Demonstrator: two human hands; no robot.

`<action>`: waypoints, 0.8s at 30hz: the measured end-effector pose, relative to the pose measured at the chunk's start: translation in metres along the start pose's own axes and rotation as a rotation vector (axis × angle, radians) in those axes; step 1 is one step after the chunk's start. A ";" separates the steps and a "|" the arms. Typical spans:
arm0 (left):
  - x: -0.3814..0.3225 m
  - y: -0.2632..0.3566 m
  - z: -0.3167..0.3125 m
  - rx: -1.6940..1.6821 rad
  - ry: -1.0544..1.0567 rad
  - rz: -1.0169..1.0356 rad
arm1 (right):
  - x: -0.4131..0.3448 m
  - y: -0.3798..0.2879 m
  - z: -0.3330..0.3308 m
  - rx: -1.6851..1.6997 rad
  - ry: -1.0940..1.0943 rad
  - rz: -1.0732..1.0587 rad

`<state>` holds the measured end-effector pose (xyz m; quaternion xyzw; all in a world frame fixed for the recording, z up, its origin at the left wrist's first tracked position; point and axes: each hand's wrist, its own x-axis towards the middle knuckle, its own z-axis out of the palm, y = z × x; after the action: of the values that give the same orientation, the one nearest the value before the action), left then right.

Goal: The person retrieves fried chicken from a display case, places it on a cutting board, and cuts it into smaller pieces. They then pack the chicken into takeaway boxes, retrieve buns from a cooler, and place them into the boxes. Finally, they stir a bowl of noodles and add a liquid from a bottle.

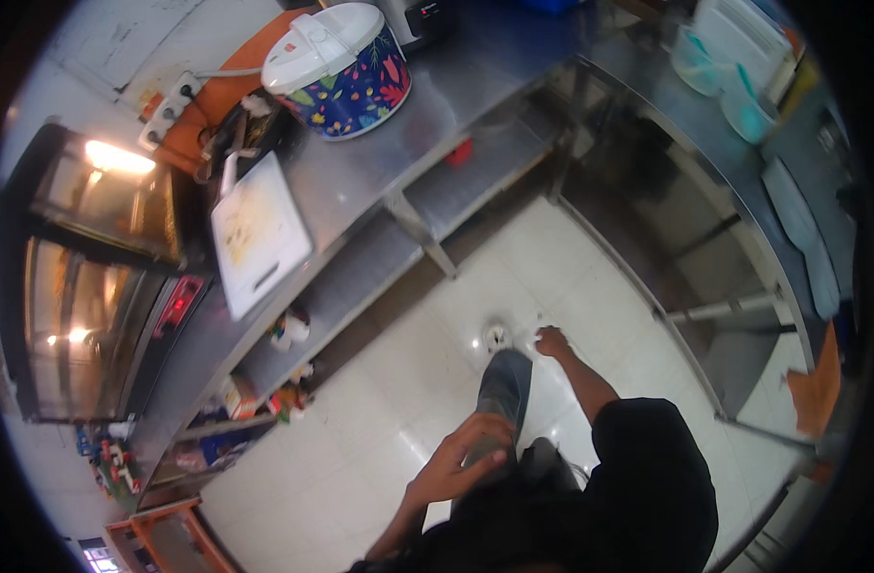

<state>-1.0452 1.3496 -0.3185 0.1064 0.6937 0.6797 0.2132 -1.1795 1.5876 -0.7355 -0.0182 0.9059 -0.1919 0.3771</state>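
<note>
My left hand point(462, 458) is over my grey trouser leg point(505, 383), its thumb spread from the fingers and nothing visible in it. Whether it touches the cloth is hard to tell. Farther forward, my right hand point(551, 341) hangs above the white tiled floor point(380, 401) with its fingers curled. Nothing shows in that hand, though its palm is hidden. A light-coloured shoe point(497, 336) shows at the end of the trouser leg.
A steel counter point(365, 172) runs along the left, bearing a white cutting board point(265, 222), a patterned rice cooker point(344, 79) and a lit glass food warmer point(86, 286). Another steel counter point(695, 136) on the right carries a knife-shaped grey object point(802, 236) and clear plastic containers point(723, 89).
</note>
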 end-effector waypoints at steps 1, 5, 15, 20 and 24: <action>0.029 -0.045 -0.017 0.051 0.141 -0.104 | 0.053 -0.027 -0.018 -0.038 -0.021 -0.030; 0.102 -0.215 -0.052 0.528 0.520 -0.395 | 0.242 -0.114 -0.072 -0.303 -0.081 -0.117; 0.166 -0.350 -0.009 0.898 0.307 -0.667 | 0.483 -0.158 -0.101 -0.032 0.625 -0.479; 0.250 -0.364 -0.051 0.370 0.667 -0.469 | 0.449 -0.081 -0.082 -0.131 0.427 -0.472; 0.334 -0.390 -0.118 0.570 0.608 -0.256 | 0.449 -0.095 -0.117 -0.314 0.584 -0.644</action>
<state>-1.3381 1.3694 -0.7563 -0.1309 0.8925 0.4293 0.0439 -1.5913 1.4589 -0.9297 -0.3008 0.9405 -0.1570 0.0202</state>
